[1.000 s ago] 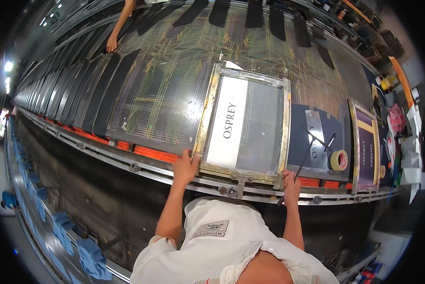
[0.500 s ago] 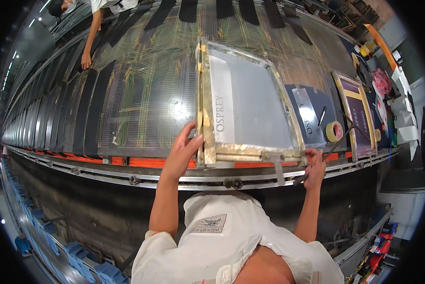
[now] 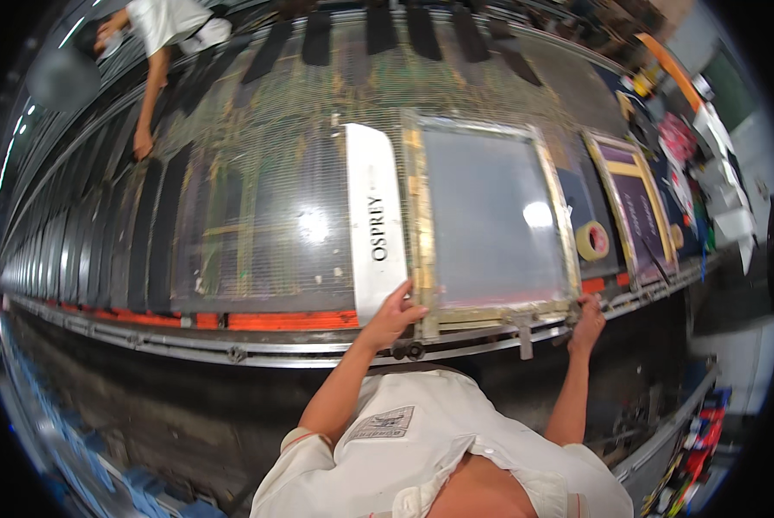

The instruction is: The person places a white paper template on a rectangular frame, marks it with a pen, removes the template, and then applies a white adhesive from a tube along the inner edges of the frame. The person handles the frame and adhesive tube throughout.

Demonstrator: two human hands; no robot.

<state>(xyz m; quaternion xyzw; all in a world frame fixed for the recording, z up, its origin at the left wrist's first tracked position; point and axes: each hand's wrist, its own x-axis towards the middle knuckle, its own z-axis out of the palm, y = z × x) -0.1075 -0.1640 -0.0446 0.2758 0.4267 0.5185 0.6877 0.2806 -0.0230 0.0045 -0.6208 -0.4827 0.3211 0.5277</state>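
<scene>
A screen frame point(image 3: 419, 224) with a translucent grey mesh point(image 3: 490, 216) is at centre right over the long table. My left hand point(image 3: 394, 315) grips its lower left side. My right hand point(image 3: 587, 321) is closed at its lower right corner, with a small dark item at the fingers, too blurred to name. Left of the frame lies a white strip point(image 3: 365, 147) with black lettering. The frame largely covers a dark blue piece point(image 3: 575, 194); a tape roll point(image 3: 592, 242) sits just right of it.
A second frame point(image 3: 613, 194) with purple mesh stands farther right, beside clutter and white paper point(image 3: 722, 173). Dark strips point(image 3: 176, 224) line the table point(image 3: 258, 259). A metal rail point(image 3: 232, 352) runs along the near edge. A co-worker point(image 3: 167, 34) reaches over the far left side.
The screen frame has shifted right, off the white strip and over the dark blue piece, both my hands moving with it. The co-worker's upper body has come into view.
</scene>
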